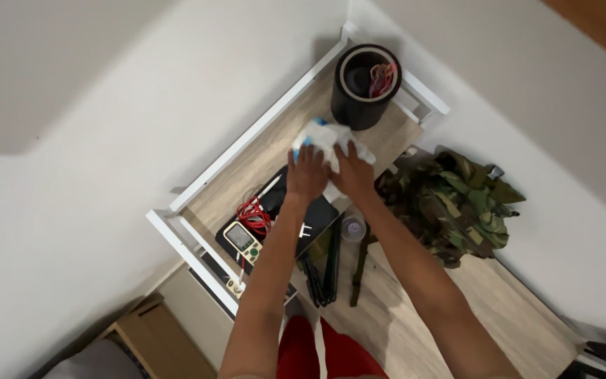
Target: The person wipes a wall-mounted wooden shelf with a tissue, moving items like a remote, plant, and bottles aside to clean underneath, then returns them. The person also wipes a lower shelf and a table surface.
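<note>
Your wooden surface [247, 184] with its white rail carries everything. At its far end stands a black cylinder bin [363, 88]. Just before the bin, your left hand [307, 173] and right hand [352, 173] both press flat, fingers spread, on a white cloth bundle [325, 135]. A yellow meter [242, 239] lies nearer you.

White-and-blue cloth [330, 139] showing under hands; black cylinder [364, 85]; camouflage green-brown bag [450, 203]; red cables [252, 214]; white-framed wood-grain table [247, 175].
</note>
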